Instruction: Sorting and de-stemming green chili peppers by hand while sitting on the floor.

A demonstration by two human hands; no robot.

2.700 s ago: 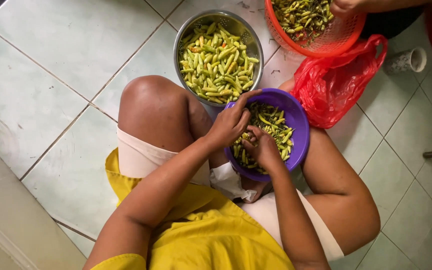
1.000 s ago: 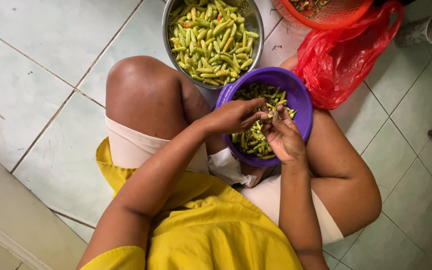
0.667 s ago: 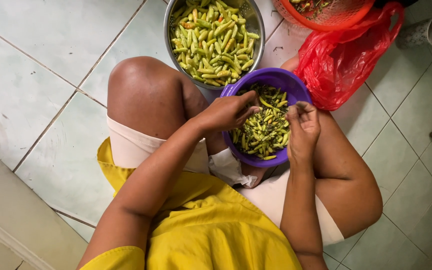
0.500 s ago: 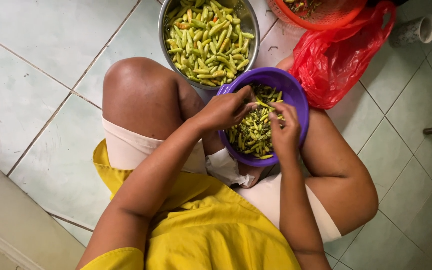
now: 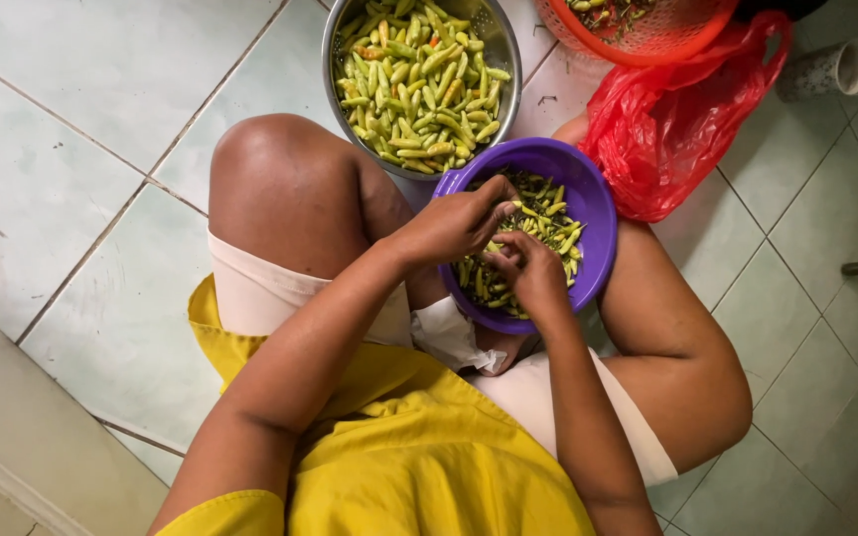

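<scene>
The left hand (image 5: 454, 226) and the right hand (image 5: 528, 270) meet over the round purple plastic bowl (image 5: 596, 199), fingertips close together above its heap of small green chilli peppers (image 5: 538, 218). The left hand's fingers are curled and pressed toward the thumb at the bowl's near-left rim, pinching at what seems to be 1 pepper, though the pinched piece itself is too small to make out. The right hand lies lower in the bowl with its fingers bent down among the peppers; whether it grips 1 cannot be told. The 2 hands are just beside each other, almost touching at the fingertips.

The purple bowl rests between the person's bent knees, tilted slightly against the right thigh, and just below it a crumpled white cloth (image 5: 454, 337) lies in the lap. Just beyond the bowl, on the pale green tiled floor (image 5: 81, 149), stands a round steel colander bowl (image 5: 340, 40) filled with larger, light green chilli peppers (image 5: 414, 79). To the right of the purple bowl a crumpled red plastic bag (image 5: 677, 129) lies on the floor, touching the bowl's far side. Behind the bag sits a red plastic basket (image 5: 647, 40), partly cut off by the upper edge, with a few peppers inside. A small white cup (image 5: 826, 69) lies on its side near the upper right.
</scene>
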